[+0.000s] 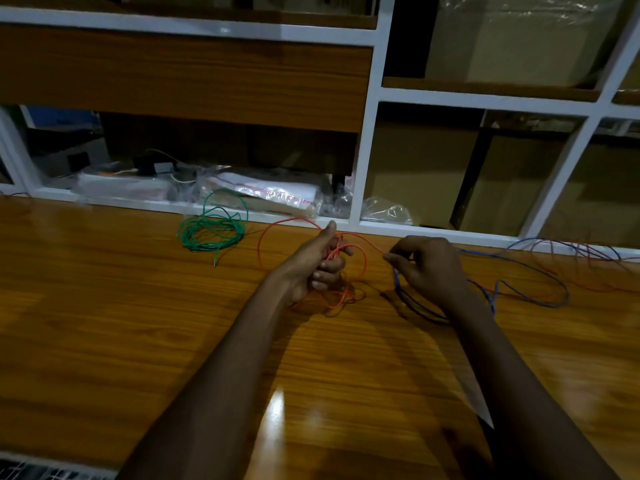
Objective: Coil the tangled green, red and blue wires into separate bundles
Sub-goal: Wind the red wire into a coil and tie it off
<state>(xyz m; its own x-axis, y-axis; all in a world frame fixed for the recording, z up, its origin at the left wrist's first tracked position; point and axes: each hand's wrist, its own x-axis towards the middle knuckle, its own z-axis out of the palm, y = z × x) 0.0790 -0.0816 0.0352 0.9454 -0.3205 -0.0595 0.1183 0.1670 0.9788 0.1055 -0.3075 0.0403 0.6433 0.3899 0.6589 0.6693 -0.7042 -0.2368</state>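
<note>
My left hand (320,261) has its fingers curled closed around a few loops of the thin red plastic-coated wire (360,261), thumb pointing away from me, with more red loops hanging below the knuckles onto the glossy brown wooden tabletop (138,341). My right hand (427,268) pinches the same red strand between thumb and fingertips, just right of the left fist, so a short run of wire spans the two hands. Under and beyond my right fingers the thin blue wire (540,271) sprawls loose, crossing the uncoiled red length further right; I judge those two are not yet separated. Well left of my left fingers, the thin green wire (211,230) already lies as its own rough coil near the white shelf frame (363,161). So: green done, red underway, blue untouched.
</note>
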